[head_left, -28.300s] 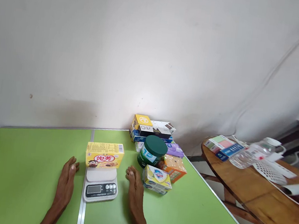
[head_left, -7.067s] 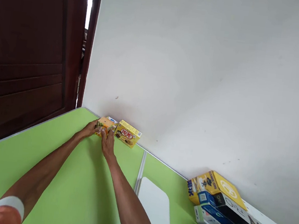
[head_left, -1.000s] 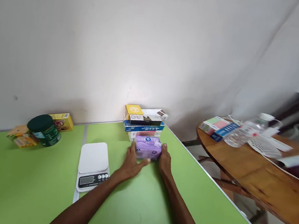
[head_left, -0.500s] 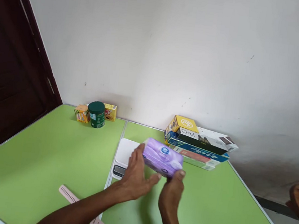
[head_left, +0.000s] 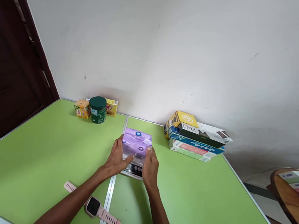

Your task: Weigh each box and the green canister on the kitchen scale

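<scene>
While the left hand (head_left: 118, 157) and the right hand (head_left: 150, 166) hold the purple pack (head_left: 137, 139) between them, one at each end, it lies over the white scale (head_left: 136, 170), hiding most of the platform, though whether the two touch cannot be told. Nearer the person, a watch (head_left: 92, 206) rests on the green table (head_left: 51, 158), its pink strap partly hidden by the left forearm. Toward the wall, a dark green tub (head_left: 97, 111) stands beside an orange box (head_left: 82, 109), with stacked boxes (head_left: 198, 138) well to its right.
</scene>
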